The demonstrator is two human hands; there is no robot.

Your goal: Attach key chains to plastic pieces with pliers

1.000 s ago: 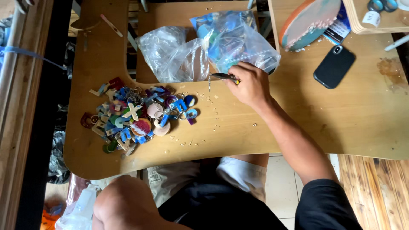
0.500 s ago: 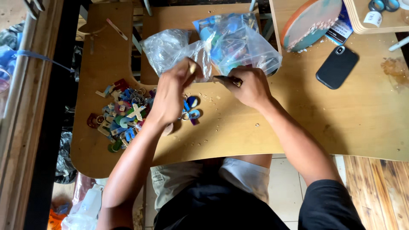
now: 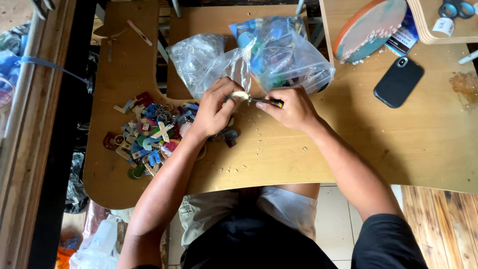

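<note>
Fingers of the left hand (image 3: 215, 109) are pinching a small pale piece (image 3: 240, 95); right hand (image 3: 289, 106) is gripping a thin tool (image 3: 265, 101) against it, bags at twelve o'clock.

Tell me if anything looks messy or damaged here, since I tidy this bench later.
Small pale chips lie scattered on the wooden table below the left hand and right hand. A brownish stain marks the table's far right edge. Otherwise nothing looks damaged.
</note>
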